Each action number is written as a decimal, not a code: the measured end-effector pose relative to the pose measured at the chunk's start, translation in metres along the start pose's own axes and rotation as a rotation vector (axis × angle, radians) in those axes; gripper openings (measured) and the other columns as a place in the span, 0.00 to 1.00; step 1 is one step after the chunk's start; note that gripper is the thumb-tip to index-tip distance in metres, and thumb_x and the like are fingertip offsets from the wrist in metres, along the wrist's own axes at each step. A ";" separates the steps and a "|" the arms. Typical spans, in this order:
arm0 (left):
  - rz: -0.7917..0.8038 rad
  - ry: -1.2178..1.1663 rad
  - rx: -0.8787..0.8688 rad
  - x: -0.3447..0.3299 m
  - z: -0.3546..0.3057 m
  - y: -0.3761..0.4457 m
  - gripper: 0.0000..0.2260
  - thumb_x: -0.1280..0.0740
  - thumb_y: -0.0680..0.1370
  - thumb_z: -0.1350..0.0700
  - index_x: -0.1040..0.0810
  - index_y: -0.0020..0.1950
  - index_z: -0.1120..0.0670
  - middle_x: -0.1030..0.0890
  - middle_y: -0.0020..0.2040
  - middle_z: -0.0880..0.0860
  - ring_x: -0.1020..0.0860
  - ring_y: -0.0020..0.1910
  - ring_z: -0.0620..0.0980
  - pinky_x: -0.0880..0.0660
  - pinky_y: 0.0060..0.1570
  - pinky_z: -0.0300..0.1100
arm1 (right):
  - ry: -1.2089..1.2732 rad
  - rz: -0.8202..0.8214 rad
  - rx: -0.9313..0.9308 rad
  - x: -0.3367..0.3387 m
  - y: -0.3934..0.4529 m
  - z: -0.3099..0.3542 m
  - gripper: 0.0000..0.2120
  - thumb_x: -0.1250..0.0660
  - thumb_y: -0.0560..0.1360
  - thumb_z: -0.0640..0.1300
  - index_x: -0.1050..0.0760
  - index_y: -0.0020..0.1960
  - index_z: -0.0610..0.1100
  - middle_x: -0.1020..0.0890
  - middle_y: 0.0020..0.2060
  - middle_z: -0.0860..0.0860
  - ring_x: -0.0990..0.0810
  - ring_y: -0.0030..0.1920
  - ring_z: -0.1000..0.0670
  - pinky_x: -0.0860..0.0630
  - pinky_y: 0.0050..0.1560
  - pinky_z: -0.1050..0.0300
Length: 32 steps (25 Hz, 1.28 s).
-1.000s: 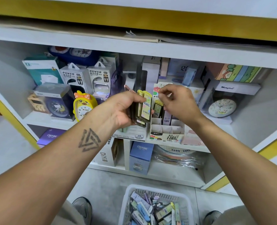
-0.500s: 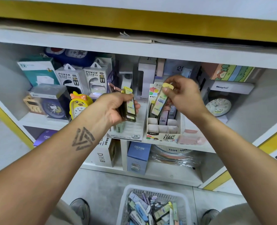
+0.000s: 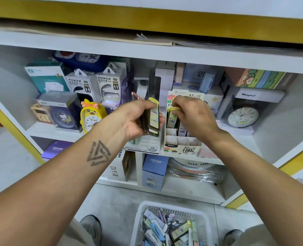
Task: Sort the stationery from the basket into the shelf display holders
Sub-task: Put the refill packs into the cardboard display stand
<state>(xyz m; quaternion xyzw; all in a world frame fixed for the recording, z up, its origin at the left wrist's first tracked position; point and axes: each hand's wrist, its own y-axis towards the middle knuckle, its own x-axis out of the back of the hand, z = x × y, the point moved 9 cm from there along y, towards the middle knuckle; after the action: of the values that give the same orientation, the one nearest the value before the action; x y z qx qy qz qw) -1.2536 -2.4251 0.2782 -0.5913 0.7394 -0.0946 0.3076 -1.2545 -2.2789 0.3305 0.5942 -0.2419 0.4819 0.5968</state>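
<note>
Half a second ago our right hand (image 3: 193,118) held a yellow-capped lead case (image 3: 172,116) up in the air, tilted over the display holder (image 3: 181,148); now we have brought it down, and our fingertips pinch its cap as it goes nearly upright into one of the far compartments on the holder's left side. We judge this one all but placed: once it is seated we let go and take the next. Our left hand (image 3: 138,119) has kept its place just left of the holder, fingers curled round a small stack of cases (image 3: 153,119), which looks no thinner than it did half a second back. So several pieces are waiting in hand, and many more lie in the white basket (image 3: 172,226) on the floor near us, between our shoes; the sorting looks far from finished.

The near compartments of the holder show bare white dividers, so there is room. To its left stands a second holder marked 2B (image 3: 151,149), partly hidden by our left hand. Further left are a yellow duck clock (image 3: 92,116) and two power bank boxes (image 3: 93,86); to the right, a round clock in a clear box (image 3: 243,117). Nothing blocks the slot itself, though our own right hand hides most of it, so we cannot tell how deep the case sits
</note>
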 end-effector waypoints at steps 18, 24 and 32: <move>-0.035 -0.006 -0.052 0.004 -0.008 0.001 0.04 0.42 0.79 0.67 0.29 0.48 0.63 0.20 0.49 0.67 0.18 0.43 0.61 0.20 0.41 0.56 | 0.866 -0.068 -0.439 0.018 -0.003 -0.043 0.02 0.29 0.78 0.40 0.20 0.51 0.43 0.15 0.42 0.43 0.17 0.37 0.50 0.19 0.38 0.52; -0.024 -0.004 -0.056 0.000 -0.006 0.001 0.04 0.42 0.80 0.69 0.30 0.47 0.62 0.23 0.49 0.67 0.18 0.40 0.64 0.20 0.43 0.61 | 0.229 -0.064 -0.008 0.020 -0.003 -0.007 0.09 0.33 0.80 0.43 0.20 0.58 0.44 0.17 0.50 0.49 0.21 0.51 0.47 0.27 0.53 0.56; 0.019 0.075 -0.007 -0.004 0.004 0.003 0.09 0.41 0.79 0.71 0.25 0.56 0.64 0.19 0.56 0.66 0.19 0.54 0.63 0.24 0.54 0.61 | 0.245 -0.028 -0.092 0.005 -0.001 -0.012 0.13 0.33 0.81 0.43 0.20 0.63 0.43 0.18 0.51 0.48 0.19 0.47 0.48 0.24 0.54 0.55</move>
<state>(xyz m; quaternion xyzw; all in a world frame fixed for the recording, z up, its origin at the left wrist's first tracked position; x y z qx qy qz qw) -1.2537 -2.4192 0.2749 -0.5813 0.7563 -0.1112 0.2788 -1.2545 -2.2657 0.3321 0.5062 -0.1806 0.5311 0.6550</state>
